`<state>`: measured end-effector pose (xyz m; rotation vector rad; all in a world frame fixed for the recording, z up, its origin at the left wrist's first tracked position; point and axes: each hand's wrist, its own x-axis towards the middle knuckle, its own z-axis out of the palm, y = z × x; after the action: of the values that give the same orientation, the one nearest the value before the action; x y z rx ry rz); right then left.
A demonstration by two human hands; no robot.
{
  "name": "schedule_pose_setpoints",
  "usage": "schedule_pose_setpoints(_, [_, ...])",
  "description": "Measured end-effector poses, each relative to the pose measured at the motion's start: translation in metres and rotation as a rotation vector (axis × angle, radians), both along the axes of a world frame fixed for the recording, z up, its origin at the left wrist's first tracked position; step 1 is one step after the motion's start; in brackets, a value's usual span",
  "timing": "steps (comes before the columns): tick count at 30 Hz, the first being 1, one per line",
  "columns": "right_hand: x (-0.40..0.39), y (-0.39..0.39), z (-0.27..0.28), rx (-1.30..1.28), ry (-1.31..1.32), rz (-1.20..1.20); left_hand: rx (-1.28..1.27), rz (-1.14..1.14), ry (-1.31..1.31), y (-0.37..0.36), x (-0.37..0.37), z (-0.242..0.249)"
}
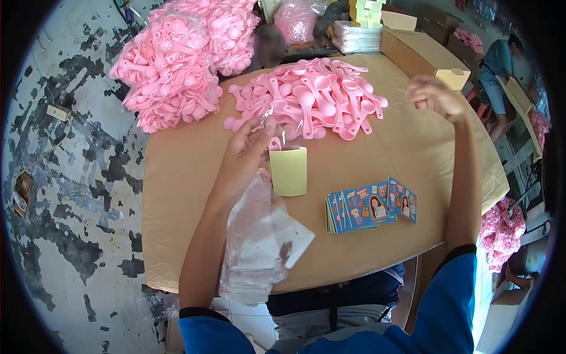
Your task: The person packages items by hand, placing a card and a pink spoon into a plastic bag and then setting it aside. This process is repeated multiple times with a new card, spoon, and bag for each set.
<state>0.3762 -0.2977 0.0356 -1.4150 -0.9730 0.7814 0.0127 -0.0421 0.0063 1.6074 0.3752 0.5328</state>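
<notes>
My left hand [253, 138] pinches the top of a see-through plastic bag [284, 140]. Inside this bag are a pale yellow card [289, 172] and part of a pink spoon [275, 144]. Below my left wrist lies a stack of flat plastic bags [256, 236], spilling over the table's near edge. My right hand [437, 97] is raised on the far right, away from the bag, its fingers curled together; whatever they hold, if anything, is too small to make out. A loose heap of pink spoons [306, 100] lies just beyond my left hand. Blue printed cards [368, 206] are fanned out nearer to me.
Brown paper covers the table [401, 147]. Large bags of pink spoons [177, 65] stand at the back left. A cardboard box [424, 56] sits at the back right, near stacked plastic packs [357, 36]. Another person [500, 76] is at the far right.
</notes>
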Motion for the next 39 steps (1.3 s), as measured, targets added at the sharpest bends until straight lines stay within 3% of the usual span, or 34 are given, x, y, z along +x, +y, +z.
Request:
schedule_pose_setpoints(3, [0.040, 0.004, -0.053, -0.373, -1.252, -0.473, -0.068, -0.073, 0.094, 0.008, -0.001, 0.000])
schedule_pose_setpoints(6, [0.041, 0.006, -0.022, -0.294, -1.152, -0.632, -0.072, -0.155, 0.141, 0.007, -0.003, 0.000])
schedule_pose_setpoints(9, [-0.018, 0.025, 0.020, -0.080, -0.882, -0.606, -0.060, -0.140, 0.111, 0.006, -0.005, 0.001])
schedule_pose_setpoints(11, [-0.088, 0.044, 0.035, -0.056, -0.733, -0.313, -0.002, -0.126, 0.031, -0.003, -0.004, 0.011])
schedule_pose_setpoints(13, [-0.139, 0.066, 0.024, -0.085, -0.638, 0.131, -0.030, -0.083, -0.044, -0.012, -0.006, 0.017])
schedule_pose_setpoints(15, [-0.191, 0.080, 0.015, 0.010, -0.612, 0.260, 0.005, -0.051, -0.106, -0.015, -0.004, 0.016])
schedule_pose_setpoints(17, [-0.201, 0.093, -0.004, 0.114, -0.439, 0.250, 0.094, -0.022, -0.164, -0.016, -0.002, 0.010])
schedule_pose_setpoints(20, [-0.203, 0.095, -0.010, 0.147, -0.321, 0.172, -0.019, -0.024, -0.166, -0.023, -0.002, 0.016])
schedule_pose_setpoints(25, [-0.204, 0.100, -0.020, 0.195, -0.344, 0.078, -0.035, -0.008, -0.224, -0.019, -0.002, 0.009])
schedule_pose_setpoints(32, [-0.204, 0.093, -0.002, 0.219, -0.324, 0.217, 0.095, 0.029, -0.285, -0.025, -0.004, 0.014])
schedule_pose_setpoints(35, [-0.201, 0.095, -0.003, 0.277, -0.275, 0.192, -0.110, -0.040, -0.294, -0.026, -0.005, 0.018])
schedule_pose_setpoints(39, [-0.198, 0.097, -0.006, 0.278, -0.230, 0.122, -0.090, -0.124, -0.153, -0.026, -0.005, 0.023])
